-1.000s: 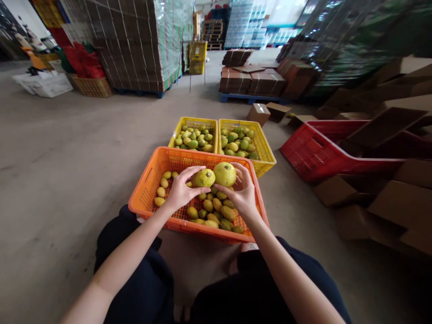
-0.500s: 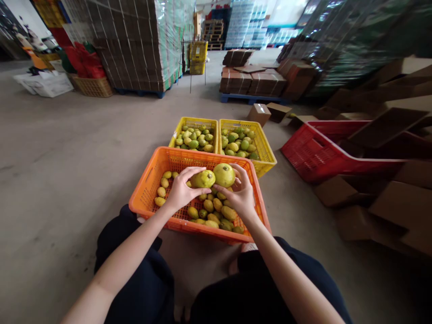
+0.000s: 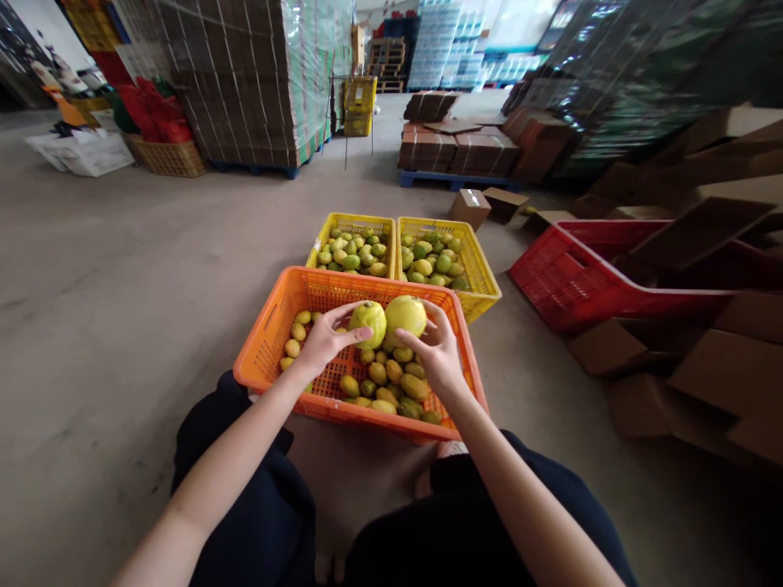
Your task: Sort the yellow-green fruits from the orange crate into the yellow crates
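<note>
Above an orange plastic crate (image 3: 260, 342), my left hand (image 3: 327, 338) grips a bumpy yellow-green fruit (image 3: 369, 319) between thumb and fingers. Close beside it, a rounder, smoother pale yellow fruit (image 3: 404, 316) is held in my right hand (image 3: 441, 346). The two fruits look side by side, nearly touching. I cannot tell their kind for sure; they resemble lemons or guavas. In the crate below, smaller yellow and green fruits (image 3: 385, 395) lie mostly on the right, and several more (image 3: 292, 348) line the left side. My hands hide part of the crate's middle.
Two yellow crates (image 3: 483, 261) with similar fruits stand just behind the orange one. At right are a red crate (image 3: 550, 269) and cardboard boxes (image 3: 722, 383). Flattened cartons on a blue pallet (image 3: 453, 178) and a tall wrapped stack (image 3: 245, 90) stand farther back.
The fruit in my left hand has been turned, its stem end now upward, and my left thumb lies across its front. The right fruit is turned too, its stem mark tipped upward.
</note>
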Demonstrator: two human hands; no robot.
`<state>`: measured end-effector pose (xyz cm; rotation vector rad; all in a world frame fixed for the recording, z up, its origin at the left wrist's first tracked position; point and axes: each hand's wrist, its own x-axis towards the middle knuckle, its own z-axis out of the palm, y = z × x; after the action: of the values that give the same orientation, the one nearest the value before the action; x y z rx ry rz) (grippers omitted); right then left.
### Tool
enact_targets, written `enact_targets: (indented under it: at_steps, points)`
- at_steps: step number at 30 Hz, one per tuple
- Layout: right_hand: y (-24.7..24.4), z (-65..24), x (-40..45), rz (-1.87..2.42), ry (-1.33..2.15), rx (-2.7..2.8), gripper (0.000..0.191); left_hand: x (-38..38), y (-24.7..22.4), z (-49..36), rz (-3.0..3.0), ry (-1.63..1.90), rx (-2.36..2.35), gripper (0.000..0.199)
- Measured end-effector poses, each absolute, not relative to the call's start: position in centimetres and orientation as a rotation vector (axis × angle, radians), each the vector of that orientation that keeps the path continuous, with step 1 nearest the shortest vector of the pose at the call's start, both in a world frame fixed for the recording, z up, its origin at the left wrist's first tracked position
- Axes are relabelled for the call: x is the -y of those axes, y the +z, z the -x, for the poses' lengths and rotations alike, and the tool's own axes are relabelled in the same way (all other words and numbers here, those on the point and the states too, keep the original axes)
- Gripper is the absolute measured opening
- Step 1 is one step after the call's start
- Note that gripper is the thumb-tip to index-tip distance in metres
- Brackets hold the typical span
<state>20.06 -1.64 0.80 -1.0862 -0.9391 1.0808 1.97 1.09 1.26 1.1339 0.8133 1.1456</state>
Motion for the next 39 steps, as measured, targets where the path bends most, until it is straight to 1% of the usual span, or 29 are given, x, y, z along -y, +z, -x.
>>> enact_targets:
  at_steps: [2,4,6,8,9,11,14,16,19,22,26,29,31,35,39]
  points:
    - [0.9,-20.1,1.6,1.037,1.202,0.807,0.046,-1.2,1.3,-1.8,-0.927,1.123,-0.728,0.045]
    - [1.0,-20.1,1.5,0.969,1.299,0.728,0.038,-1.4,1.3,-1.8,-0.753,1.110,-0.677,0.035]
    - [1.1,-19.9,1.4,0.931,1.364,0.721,0.036,-1.4,1.3,-1.8,-0.617,1.089,-0.675,0.024]
    - [1.2,-19.6,1.4,0.929,1.385,0.727,0.041,-1.5,1.4,-2.1,-0.512,1.054,-0.696,0.015]
    - [1.2,-19.5,1.4,0.933,1.391,0.727,0.044,-1.5,1.4,-2.3,-0.471,1.032,-0.711,0.014]
    - [0.8,-19.1,1.3,0.947,1.404,0.716,0.046,-1.6,1.3,-2.6,-0.407,0.995,-0.751,0.020]
    - [-0.1,-18.7,1.3,1.000,1.418,0.683,0.039,-1.5,1.0,-3.1,-0.368,0.973,-0.828,0.029]
    - [-0.7,-18.6,1.2,1.028,1.414,0.641,0.034,-1.4,0.6,-3.2,-0.409,0.967,-0.872,0.031]
    - [-0.9,-18.4,1.0,1.000,1.467,0.531,0.032,-1.5,0.2,-3.0,-0.456,0.960,-0.891,0.032]
    - [-0.7,-18.3,0.8,0.948,1.565,0.454,0.032,-1.7,0.2,-2.6,-0.346,0.973,-0.810,0.035]
    - [-0.5,-18.4,0.7,0.948,1.633,0.396,0.024,-2.1,0.3,-2.5,-0.222,1.061,-0.691,0.034]
    - [-0.3,-18.5,0.8,0.957,1.712,0.336,0.026,-2.2,0.5,-2.7,-0.201,1.033,-0.678,0.036]
    - [0.0,-18.5,1.0,0.941,1.711,0.282,0.027,-2.1,0.5,-2.8,-0.191,1.014,-0.685,0.035]
    - [0.7,-18.6,1.2,0.893,1.685,0.205,0.022,-1.9,0.4,-3.1,-0.207,1.012,-0.656,0.029]
    - [0.3,-19.1,0.9,0.937,1.741,0.196,0.028,-1.8,0.3,-3.0,-0.155,0.972,-0.600,0.033]
